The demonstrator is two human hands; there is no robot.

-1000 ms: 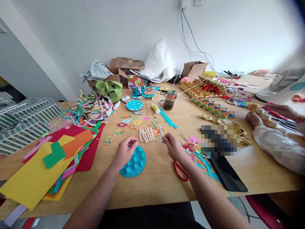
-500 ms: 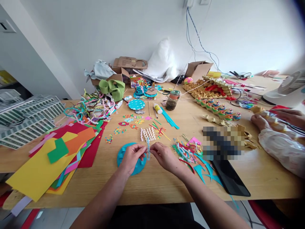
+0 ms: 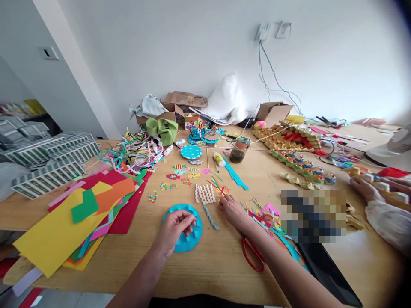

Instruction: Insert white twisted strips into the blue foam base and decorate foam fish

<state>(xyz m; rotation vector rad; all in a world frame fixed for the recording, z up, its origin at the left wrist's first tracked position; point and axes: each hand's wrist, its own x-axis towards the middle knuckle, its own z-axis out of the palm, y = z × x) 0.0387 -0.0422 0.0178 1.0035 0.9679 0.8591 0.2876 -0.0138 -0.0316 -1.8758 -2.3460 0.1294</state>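
My left hand [image 3: 180, 226] hovers over a blue felt disc [image 3: 193, 240] with raised bits on it. Its thumb and fingers are curled closed, with nothing visible in them. To the right, my right hand [image 3: 233, 210] reaches down beside the thin coloured strips [image 3: 219, 186], fingers bunched; whatever is at the fingertips is hidden. Between my hands, a light blue twisted strand [image 3: 211, 217] lies on the table. Its upper end meets a block of pale pink and white twisted pieces [image 3: 207, 193]. Red-handled scissors [image 3: 246, 253] lie partly under my right forearm.
Coloured felt sheets [image 3: 51, 231] are piled at left. Fish cut-outs [image 3: 186, 181], a glue bottle [image 3: 219, 159] and a lidded jar [image 3: 239, 150] stand or lie farther back. Felt scraps [image 3: 269, 210] and a black phone-like slab [image 3: 327, 273] are at right, near another person's hands [image 3: 366, 189].
The blue strand, earlier between both hands, now lies on the table. My right hand has moved away towards the coloured strips; my left stays over the disc. The view has tilted up.
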